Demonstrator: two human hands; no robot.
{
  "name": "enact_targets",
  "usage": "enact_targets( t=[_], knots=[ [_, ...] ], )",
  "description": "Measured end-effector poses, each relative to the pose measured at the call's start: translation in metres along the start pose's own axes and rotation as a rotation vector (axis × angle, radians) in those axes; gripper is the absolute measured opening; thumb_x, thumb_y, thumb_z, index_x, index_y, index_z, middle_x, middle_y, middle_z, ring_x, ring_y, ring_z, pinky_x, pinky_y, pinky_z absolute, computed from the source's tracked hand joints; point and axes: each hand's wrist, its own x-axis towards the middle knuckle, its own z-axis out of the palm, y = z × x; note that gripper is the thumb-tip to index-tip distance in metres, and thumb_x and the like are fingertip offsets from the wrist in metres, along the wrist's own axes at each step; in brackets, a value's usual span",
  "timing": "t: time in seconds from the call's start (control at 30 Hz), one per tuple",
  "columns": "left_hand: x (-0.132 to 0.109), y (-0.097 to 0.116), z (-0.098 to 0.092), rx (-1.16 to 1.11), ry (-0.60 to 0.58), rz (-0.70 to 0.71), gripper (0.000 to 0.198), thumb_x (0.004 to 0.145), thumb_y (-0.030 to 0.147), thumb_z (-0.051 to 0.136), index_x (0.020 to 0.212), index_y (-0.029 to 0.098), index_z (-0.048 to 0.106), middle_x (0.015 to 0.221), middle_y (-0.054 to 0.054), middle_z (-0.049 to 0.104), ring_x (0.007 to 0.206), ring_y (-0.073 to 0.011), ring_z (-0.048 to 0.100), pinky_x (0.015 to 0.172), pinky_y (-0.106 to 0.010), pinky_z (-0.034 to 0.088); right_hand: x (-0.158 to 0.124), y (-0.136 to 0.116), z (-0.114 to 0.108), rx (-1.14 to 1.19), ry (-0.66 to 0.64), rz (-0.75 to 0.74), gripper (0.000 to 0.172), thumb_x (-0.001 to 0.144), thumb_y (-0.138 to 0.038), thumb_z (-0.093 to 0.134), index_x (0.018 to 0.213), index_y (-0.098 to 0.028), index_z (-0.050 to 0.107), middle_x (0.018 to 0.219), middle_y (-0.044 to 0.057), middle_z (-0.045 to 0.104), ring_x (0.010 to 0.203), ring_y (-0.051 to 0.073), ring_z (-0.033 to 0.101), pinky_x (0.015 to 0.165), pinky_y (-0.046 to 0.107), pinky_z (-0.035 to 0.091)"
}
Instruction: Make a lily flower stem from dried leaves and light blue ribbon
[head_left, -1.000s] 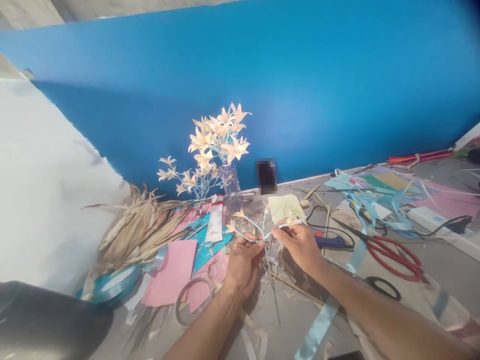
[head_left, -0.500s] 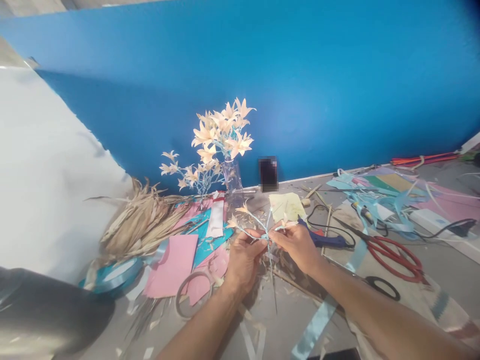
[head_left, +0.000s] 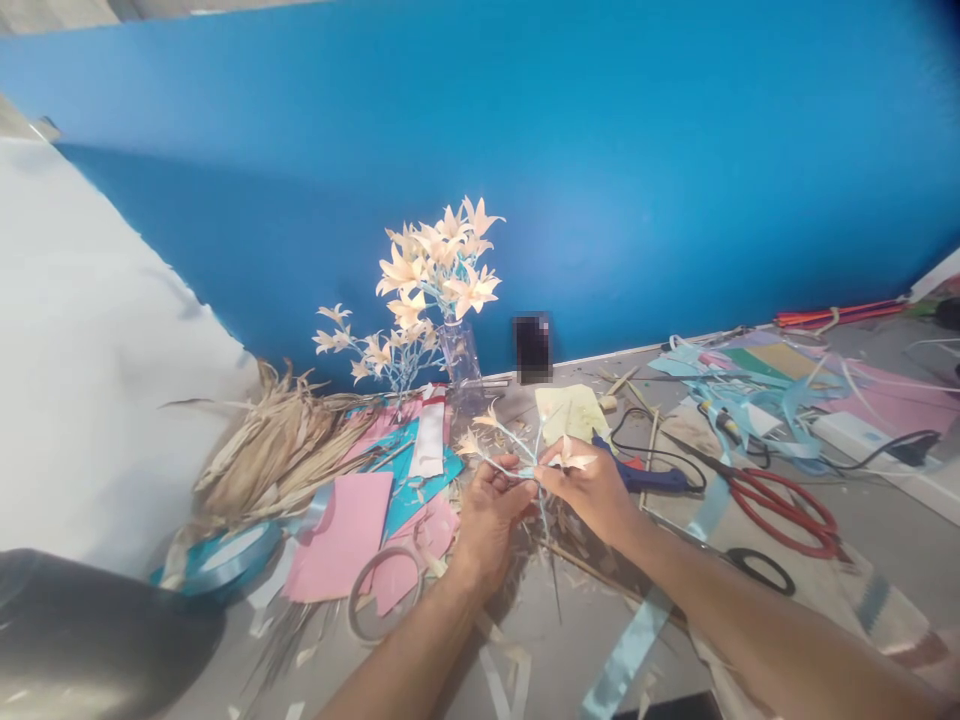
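Note:
Both hands meet at the fork of an artificial flower stem (head_left: 543, 510), wrapped in light blue with several branches ending in cream flowers. My left hand (head_left: 487, 515) is closed, its thumb and fingers pinching the stem from the left. From the right, my right hand (head_left: 592, 490) pinches the same joint between thumb and fingertips. One cream flower (head_left: 574, 456) shows against the right fingers; another flower (head_left: 472, 443) stands out above the left hand. The stem's thin lower end points down toward the floor. Fingertip details at the joint are too small to make out.
Behind stand finished-looking flowers (head_left: 439, 260) in a clear bottle (head_left: 461, 355). Dried husks (head_left: 292, 450), pink paper (head_left: 341, 535) and a tape roll (head_left: 367, 600) lie left. Red-handled scissors (head_left: 787, 505), a blue glue gun (head_left: 660, 478) and light blue ribbon (head_left: 630, 650) lie right.
The fingertips have shifted slightly at the joint, and the stem's lower end has swung a little to the right. The whole view has moved slightly.

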Motion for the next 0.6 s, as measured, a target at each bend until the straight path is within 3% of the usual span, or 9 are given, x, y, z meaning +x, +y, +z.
enact_targets(
  t=[0.03,0.13,0.2,0.3,0.4,0.47,0.6],
  knots=[
    [0.000,0.000,-0.002,0.111,0.003,0.000,0.022,0.074,0.031,0.073,0.082,0.018,0.057,0.068,0.002,0.060,0.060,-0.0118,0.058,0.056,-0.023,0.044,0.001,0.001,-0.001,-0.023,0.020,-0.030,0.019,0.074,-0.036,0.062,0.069,-0.019,0.056,0.062,-0.002,0.057,0.057,0.013,0.047,0.054,0.023,0.039],
    [-0.001,0.003,-0.007,0.489,0.090,0.136,0.034,0.085,0.041,0.061,0.061,0.018,0.049,0.049,0.005,0.045,0.045,-0.0087,0.044,0.048,-0.022,0.035,0.003,0.005,-0.004,-0.092,0.065,-0.069,0.019,0.075,-0.035,0.061,0.068,-0.019,0.055,0.064,0.000,0.059,0.062,0.014,0.050,0.055,0.022,0.039],
    [-0.002,0.007,-0.008,0.621,0.129,0.256,0.028,0.087,0.041,0.057,0.071,0.018,0.057,0.048,0.007,0.043,0.043,-0.0082,0.039,0.047,-0.022,0.032,0.003,0.008,-0.003,-0.116,0.059,-0.053,0.018,0.075,-0.034,0.062,0.068,-0.019,0.056,0.062,-0.001,0.057,0.060,0.014,0.049,0.053,0.022,0.038],
    [-0.004,0.013,-0.005,0.707,0.042,0.245,0.025,0.091,0.039,0.050,0.099,0.019,0.063,0.050,0.007,0.050,0.040,-0.0095,0.042,0.045,-0.022,0.033,0.001,0.010,0.001,-0.113,0.014,-0.031,0.016,0.074,-0.033,0.063,0.069,-0.018,0.058,0.060,-0.002,0.056,0.057,0.013,0.047,0.051,0.021,0.037],
    [-0.005,0.016,-0.003,0.770,-0.056,0.156,0.027,0.092,0.037,0.045,0.085,0.019,0.063,0.047,0.006,0.052,0.034,-0.0098,0.042,0.041,-0.023,0.031,-0.002,0.012,0.004,-0.119,-0.015,-0.030,0.013,0.073,-0.031,0.063,0.070,-0.019,0.059,0.059,-0.002,0.055,0.055,0.012,0.045,0.048,0.020,0.035],
    [-0.005,0.017,-0.002,0.771,-0.043,0.136,0.026,0.091,0.035,0.046,0.078,0.019,0.062,0.047,0.005,0.053,0.033,-0.0098,0.041,0.040,-0.023,0.029,-0.002,0.011,0.005,-0.120,-0.018,-0.022,0.014,0.073,-0.031,0.064,0.070,-0.019,0.058,0.057,-0.003,0.053,0.052,0.011,0.044,0.047,0.020,0.034],
    [-0.006,0.015,-0.003,0.871,0.062,0.380,0.019,0.089,0.029,0.052,0.078,0.020,0.064,0.057,0.003,0.059,0.048,-0.0118,0.053,0.052,-0.023,0.037,-0.001,0.009,0.004,-0.074,-0.034,-0.010,0.021,0.074,-0.037,0.065,0.068,-0.019,0.057,0.055,-0.003,0.052,0.052,0.012,0.044,0.046,0.021,0.033]
  ],
)
